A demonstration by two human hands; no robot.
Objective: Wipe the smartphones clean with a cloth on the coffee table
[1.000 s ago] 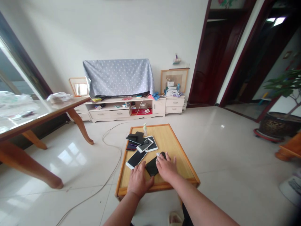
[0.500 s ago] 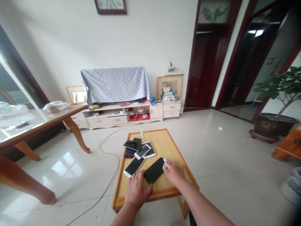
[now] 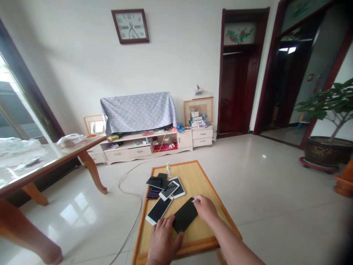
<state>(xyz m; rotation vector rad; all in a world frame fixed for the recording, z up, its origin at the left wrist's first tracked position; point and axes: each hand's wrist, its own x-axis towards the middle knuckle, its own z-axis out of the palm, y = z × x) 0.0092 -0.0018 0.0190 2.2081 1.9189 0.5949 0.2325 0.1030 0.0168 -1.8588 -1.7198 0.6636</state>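
Note:
A black smartphone (image 3: 185,216) lies screen up and slanted on the small wooden table (image 3: 200,235). My left hand (image 3: 164,237) holds its near left end, thumb on the bottom edge and fingers along the side. At the far right corner, my right hand (image 3: 204,207) is closed with a small white wad (image 3: 194,200), like tissue or cloth, mostly hidden in the fingers. Left of this phone lies a white phone (image 3: 159,210) with a dark screen. Beyond it another white phone (image 3: 169,190) overlaps a larger white-framed device (image 3: 178,187). Several dark phones (image 3: 157,182) are piled beside them.
A small pump bottle (image 3: 168,170) stands near the table's far edge. A cable (image 3: 129,221) runs along the floor on the left. A larger table (image 3: 91,147) is at left, a low cabinet (image 3: 129,156) by the wall, and a potted plant (image 3: 327,152) at right.
My head view has tilted up, so the scene sits lower. My right hand has curled tighter around the white wad at the phone's corner. The left hand keeps its place on the phone.

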